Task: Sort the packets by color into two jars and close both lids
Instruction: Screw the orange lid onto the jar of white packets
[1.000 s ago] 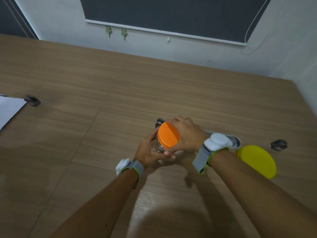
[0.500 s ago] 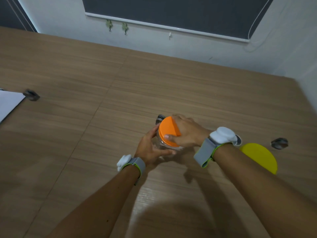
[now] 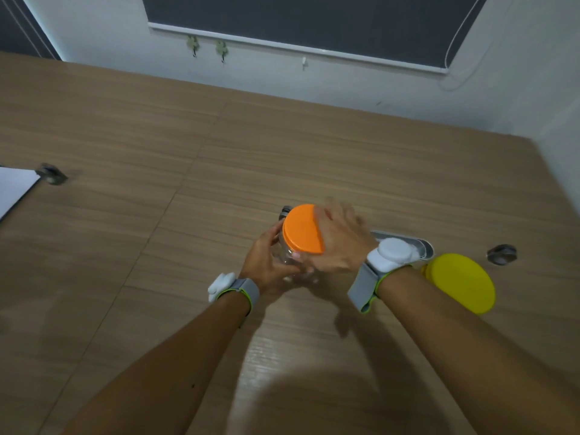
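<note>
A clear jar with an orange lid stands on a wooden desk. The left hand wraps around the jar's side. The right hand, blurred, is clasped over the lid's right edge. Right of the jar, well apart, sits a yellow lid.

Two hands are in view, the left hand and the right hand, each with one wristband. Between them stands one clear jar under one orange lid. One yellow lid lies right of the right hand. Two wall hooks hang beyond both hands.
</note>
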